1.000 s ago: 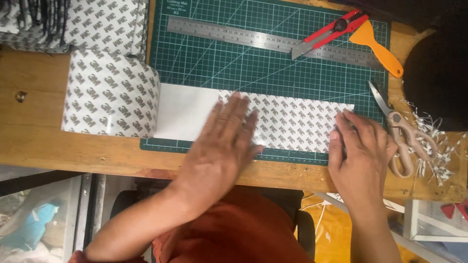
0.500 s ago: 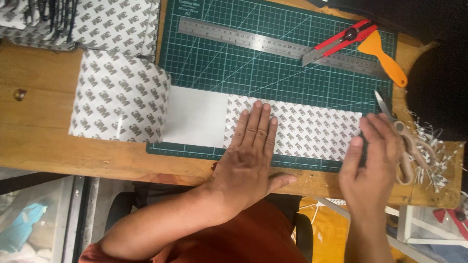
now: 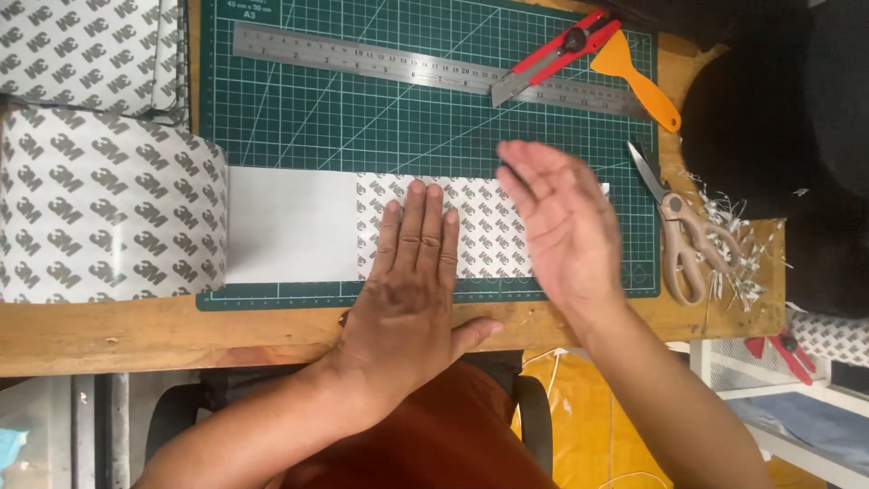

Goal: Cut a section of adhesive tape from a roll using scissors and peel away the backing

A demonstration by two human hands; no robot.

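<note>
Head view: the left hand [image 3: 407, 308] was pressed flat, fingers straight and released, right on the printed adhesive sheet [image 3: 489, 226] in the middle of the green cutting mat [image 3: 362, 118]. The right hand [image 3: 557, 222] was open too, palm up, gripping nothing, over the sheet's right end. Scissors [image 3: 679, 240] sat right of it; steel ruler [image 3: 380, 59], red utility knife [image 3: 552, 54] and orange scraper [image 3: 638, 81] up top.

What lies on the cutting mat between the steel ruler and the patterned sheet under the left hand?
Nothing: in the head view, only bare green cutting mat shows between the steel ruler and the patterned sheet.
</note>
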